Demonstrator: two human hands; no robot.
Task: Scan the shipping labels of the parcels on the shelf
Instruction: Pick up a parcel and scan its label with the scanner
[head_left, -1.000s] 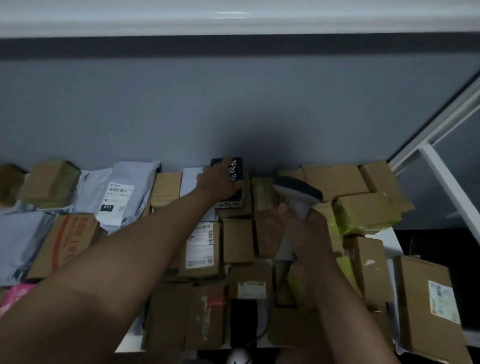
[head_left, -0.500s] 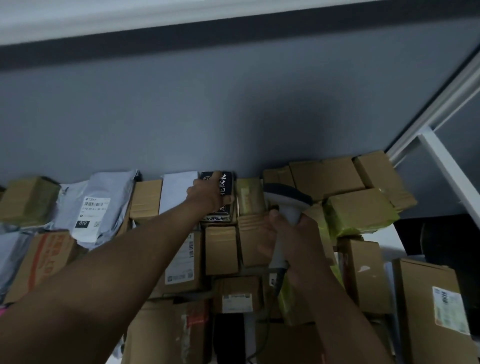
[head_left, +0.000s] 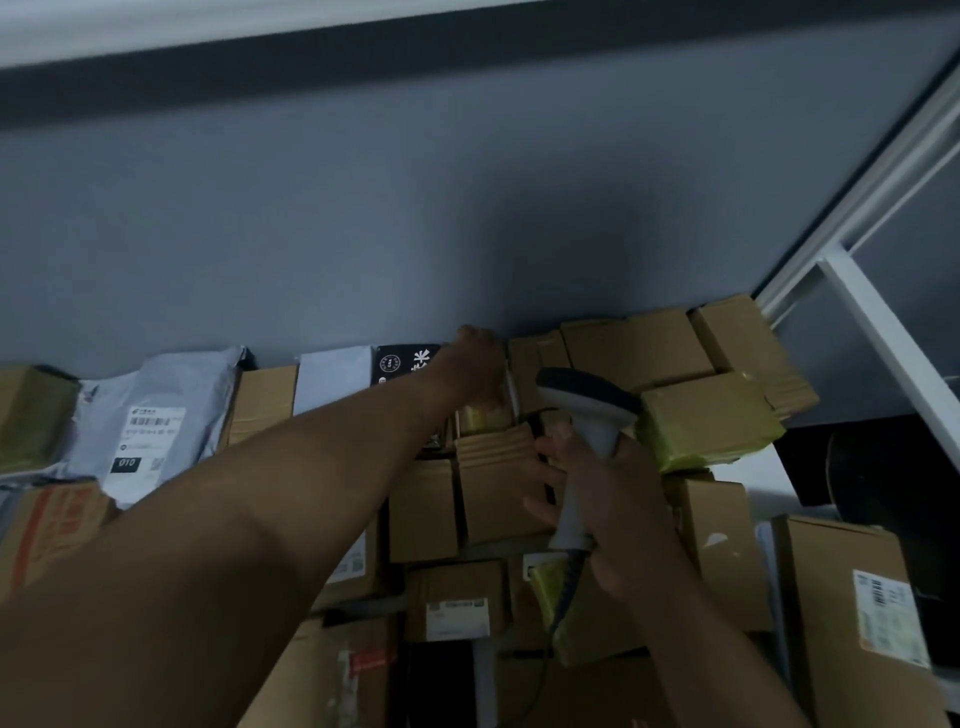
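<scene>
Many parcels crowd the shelf against a grey wall. My left hand (head_left: 475, 364) reaches to the back row and grips a small yellow-taped cardboard box (head_left: 485, 415), just right of a black box with white print (head_left: 402, 361). My right hand (head_left: 613, 499) holds a grey handheld barcode scanner (head_left: 589, 415) by its handle, head pointing left and forward towards the small box. The scanner's cable (head_left: 563, 597) hangs down below my hand. My left forearm hides parcels in the middle rows.
Grey poly mailers with white labels (head_left: 150, 431) lie at the left. Cardboard boxes (head_left: 639, 343) stack at the back right, a yellow-taped one (head_left: 711, 421) beside the scanner. A labelled box (head_left: 883, 618) stands at the front right. White shelf frame bars (head_left: 883, 338) rise on the right.
My left hand has left the black box and moved right onto the small yellow-taped box behind it. The right hand with the scanner has stayed close by, a little lower.
</scene>
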